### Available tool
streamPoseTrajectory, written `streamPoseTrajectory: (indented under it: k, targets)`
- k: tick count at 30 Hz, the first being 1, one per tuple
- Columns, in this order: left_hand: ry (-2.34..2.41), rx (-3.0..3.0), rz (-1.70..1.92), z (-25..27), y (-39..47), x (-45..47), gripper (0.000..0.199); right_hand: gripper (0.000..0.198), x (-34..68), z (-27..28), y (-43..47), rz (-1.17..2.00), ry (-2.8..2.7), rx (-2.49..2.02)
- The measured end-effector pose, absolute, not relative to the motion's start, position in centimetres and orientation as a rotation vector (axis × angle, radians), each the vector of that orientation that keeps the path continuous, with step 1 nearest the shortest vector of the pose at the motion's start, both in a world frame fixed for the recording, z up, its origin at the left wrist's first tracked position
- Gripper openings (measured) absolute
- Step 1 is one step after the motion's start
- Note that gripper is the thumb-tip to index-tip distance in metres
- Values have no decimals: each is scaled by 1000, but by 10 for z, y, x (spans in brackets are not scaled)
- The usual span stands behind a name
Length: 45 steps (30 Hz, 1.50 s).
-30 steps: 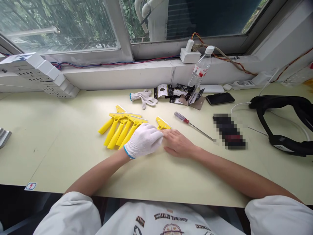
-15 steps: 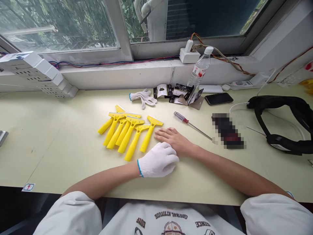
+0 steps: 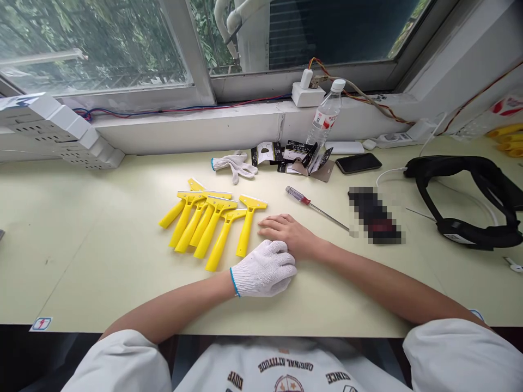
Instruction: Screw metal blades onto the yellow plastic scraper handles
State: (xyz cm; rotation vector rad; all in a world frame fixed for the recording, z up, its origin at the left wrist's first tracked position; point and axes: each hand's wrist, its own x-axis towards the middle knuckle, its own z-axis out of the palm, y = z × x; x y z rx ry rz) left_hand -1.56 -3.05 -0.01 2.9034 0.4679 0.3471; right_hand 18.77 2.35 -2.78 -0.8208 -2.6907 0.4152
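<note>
My left hand (image 3: pixel 265 269) wears a white knit glove with a blue cuff. Its fingers are curled in, with nothing seen in them, and it rests against my right hand (image 3: pixel 288 235). That bare right hand lies palm down on the table, fingers stretched to the left and holding nothing. Just left of its fingertips is a yellow scraper (image 3: pixel 246 226) with a metal edge. Several more yellow scrapers (image 3: pixel 214 226) overlap in a pile beside it, heads away from me. Behind my right hand lies a screwdriver (image 3: pixel 316 208) with a clear and red handle.
At the back are a second glove (image 3: pixel 236 165), black card packaging (image 3: pixel 300 158), a water bottle (image 3: pixel 327 114) and a phone (image 3: pixel 358 163). A black headband-like frame (image 3: pixel 466 201) and a blurred-out object (image 3: pixel 376 215) lie right. White boxes (image 3: pixel 61 130) stack at back left.
The whole view has shifted slightly. The scraper nearest my right fingertips has turned a little more upright. My hands stay together, nearly still.
</note>
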Motion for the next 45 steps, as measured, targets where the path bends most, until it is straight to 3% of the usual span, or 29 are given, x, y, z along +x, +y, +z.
streamPoseTrajectory:
  k: [20,25,33,36,41,45]
  targets:
    - [428,3016,298,9,-31,-16,15,45,186,-23,22,403,-2691,-828]
    - [391,3071,227,23,-17,-22,20,31,184,-29,23,392,-2602,-848]
    - [1432,2931,144,30,9,-41,15,22,188,-29,26,234,-2355,-1154]
    - [1575,2877,55,27,5,-39,19,25,190,-27,27,172,-2240,-1311]
    - [1333,2888,-32,28,-6,-31,13,45,193,-22,31,21,-2128,-1474]
    - [1157,2772,-108,28,-11,-30,22,60,205,-24,41,3,-2035,-1619]
